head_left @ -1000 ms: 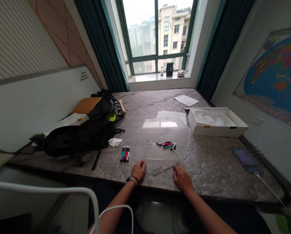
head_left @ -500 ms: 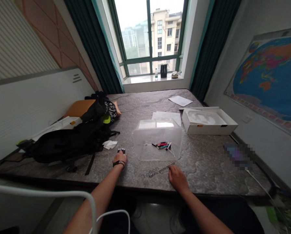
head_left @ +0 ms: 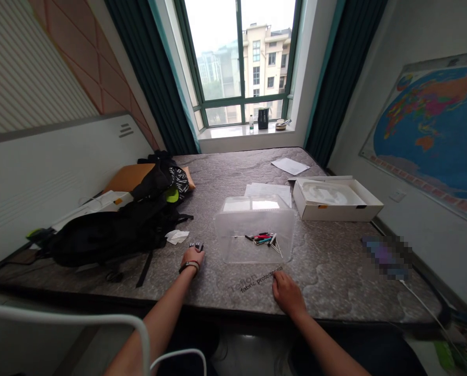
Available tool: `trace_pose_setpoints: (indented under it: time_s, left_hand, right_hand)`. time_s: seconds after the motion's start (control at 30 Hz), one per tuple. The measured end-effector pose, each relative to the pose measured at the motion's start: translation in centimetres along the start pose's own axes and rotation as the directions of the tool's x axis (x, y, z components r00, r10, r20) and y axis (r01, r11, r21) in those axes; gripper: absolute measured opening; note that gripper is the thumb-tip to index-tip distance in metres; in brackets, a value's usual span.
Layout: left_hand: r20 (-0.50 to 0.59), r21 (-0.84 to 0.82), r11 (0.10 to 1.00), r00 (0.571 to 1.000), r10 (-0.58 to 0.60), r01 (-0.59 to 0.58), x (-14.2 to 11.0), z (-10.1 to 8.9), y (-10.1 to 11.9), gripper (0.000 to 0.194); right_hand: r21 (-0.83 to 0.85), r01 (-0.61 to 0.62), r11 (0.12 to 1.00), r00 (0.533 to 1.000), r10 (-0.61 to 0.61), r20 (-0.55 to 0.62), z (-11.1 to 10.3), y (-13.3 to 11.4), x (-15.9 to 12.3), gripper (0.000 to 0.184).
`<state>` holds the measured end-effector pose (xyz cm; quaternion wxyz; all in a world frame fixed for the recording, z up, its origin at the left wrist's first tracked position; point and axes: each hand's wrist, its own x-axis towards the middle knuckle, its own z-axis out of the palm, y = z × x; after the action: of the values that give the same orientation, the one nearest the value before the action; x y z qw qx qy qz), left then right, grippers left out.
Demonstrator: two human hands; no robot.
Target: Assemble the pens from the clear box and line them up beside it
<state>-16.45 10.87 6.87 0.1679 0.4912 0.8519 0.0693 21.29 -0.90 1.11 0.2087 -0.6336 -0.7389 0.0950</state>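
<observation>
My left hand [head_left: 193, 258] rests on the mattress, closed around several slim dark pieces with silvery tips [head_left: 196, 245], which look like pens. Its wrist carries a dark band. To its right is a clear plastic bin [head_left: 233, 253]. Within the bin's outline lies a loose heap of pens [head_left: 261, 238] in red, teal, black and white, with thin white sticks beside them. My right hand [head_left: 288, 292] lies at the mattress's front part, fingers curled in, just below the bin's right corner. Nothing shows in it, and its palm is hidden.
A crumpled tissue [head_left: 177, 237] and a black backpack [head_left: 100, 235] lie left on the mattress [head_left: 218, 169]. Right of the bin are an open white box [head_left: 339, 211] and a blurred-out device [head_left: 386, 256] on a cable. Papers [head_left: 290, 166] lie farther back. A white tube [head_left: 80, 317] crosses the lower left.
The whole view has shifted slightly, with everything sitting a little lower in the picture. Both hands keep their places and their grip; the bin and pens look unmoved.
</observation>
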Motion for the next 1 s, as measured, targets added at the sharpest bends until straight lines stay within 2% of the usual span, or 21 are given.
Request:
trace_pose_setpoints:
  time_s: [0.1, 0.2, 0.27, 0.33, 0.4, 0.47, 0.53, 0.6, 0.67, 0.73, 0.8, 0.87, 1.0]
  left_hand:
    - [-0.054, -0.065, 0.996, 0.997, 0.051, -0.054, -2.8, -0.1, -0.5, 0.022]
    - [-0.139, -0.124, 0.948, 0.951, 0.276, -0.293, -6.9, 1.2, -0.5, 0.018]
    - [-0.095, -0.127, 0.900, 0.908, 0.407, -0.417, -9.7, 3.0, 0.0, 0.014]
    - [0.008, -0.184, 0.871, 0.885, 0.465, -0.456, -11.9, 5.0, 1.0, 0.010]
    - [0.052, -0.262, 0.797, 0.817, 0.574, -0.544, -13.4, 6.9, 2.4, 0.010]
    - [0.037, -0.331, 0.690, 0.721, 0.692, -0.644, -14.2, 8.3, 3.9, 0.013]
    - [0.009, -0.366, 0.593, 0.634, 0.773, -0.717, -14.7, 9.3, 5.3, 0.018]
    - [-0.025, -0.349, 0.540, 0.584, 0.811, -0.766, -15.1, 9.9, 6.2, 0.022]
    - [-0.072, -0.280, 0.531, 0.569, 0.819, -0.800, -15.3, 10.4, 6.8, 0.023]
    - [-0.122, -0.194, 0.559, 0.585, 0.802, -0.806, -15.5, 10.9, 7.0, 0.020]
    - [-0.153, -0.133, 0.594, 0.608, 0.779, -0.794, -15.6, 11.5, 7.0, 0.019]
    - [-0.165, -0.092, 0.612, 0.618, 0.769, -0.786, -15.6, 12.0, 7.0, 0.017]
    - [-0.160, -0.013, 0.591, 0.585, 0.795, -0.806, -15.6, 12.4, 7.0, 0.021]
  right_hand:
    - [0.009, 0.000, 1.000, 1.000, 0.000, -0.012, 0.4, 0.2, 0.0, 0.022]
    - [0.034, 0.001, 0.999, 1.000, 0.000, -0.017, 0.4, 0.3, -0.1, 0.020]
    - [0.061, -0.005, 0.998, 1.000, 0.006, -0.017, -0.1, 0.2, -0.1, 0.019]
    - [0.103, -0.035, 0.994, 0.999, 0.035, 0.007, -0.7, -0.1, 0.1, 0.018]
    - [0.184, -0.077, 0.980, 0.995, 0.063, 0.077, -1.1, -0.7, 0.6, 0.026]
    - [0.342, -0.093, 0.935, 0.980, 0.025, 0.198, -0.9, -1.6, 1.3, 0.038]
    - [0.553, -0.191, 0.811, 0.938, -0.016, 0.347, 0.0, -2.3, 2.0, 0.050]
    - [0.649, -0.341, 0.680, 0.890, 0.011, 0.456, 1.2, -2.8, 2.4, 0.057]
    - [0.697, -0.408, 0.590, 0.880, 0.050, 0.473, 2.2, -2.8, 2.6, 0.059]
    - [0.723, -0.443, 0.530, 0.870, 0.062, 0.488, 2.8, -2.5, 2.7, 0.059]
    - [0.722, -0.490, 0.489, 0.841, 0.046, 0.539, 3.1, -2.1, 2.8, 0.061]
    - [0.716, -0.509, 0.477, 0.829, 0.048, 0.557, 3.1, -1.8, 3.0, 0.063]
    - [0.723, -0.498, 0.479, 0.851, 0.110, 0.514, 3.3, -1.7, 3.4, 0.069]
